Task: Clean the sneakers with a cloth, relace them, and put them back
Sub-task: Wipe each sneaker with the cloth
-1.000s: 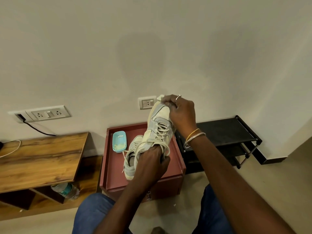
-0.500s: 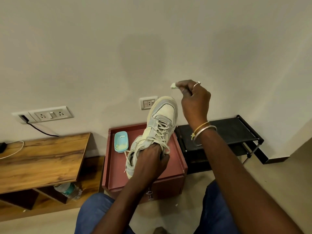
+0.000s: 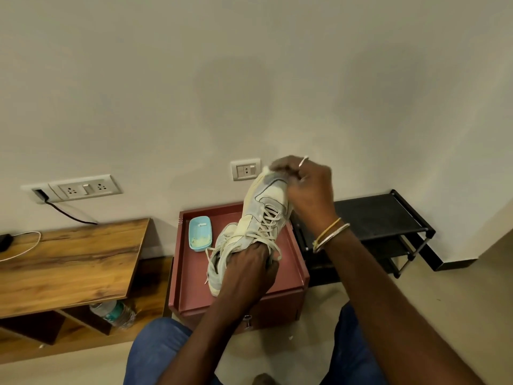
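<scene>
Cleaning step: the left hand grips the sneaker at six o'clock, the right hand pinches a small cloth on the toe at twelve; next probably needs firm rubbing strokes

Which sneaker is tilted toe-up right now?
The upper sneaker, gripped by the left hand, toe at the cloth in the right hand. The other sneaker lies on the red cabinet.

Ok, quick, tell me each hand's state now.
Left hand: grips the raised sneaker near its collar.
Right hand: pinches a small white cloth against the sneaker's toe.
</scene>
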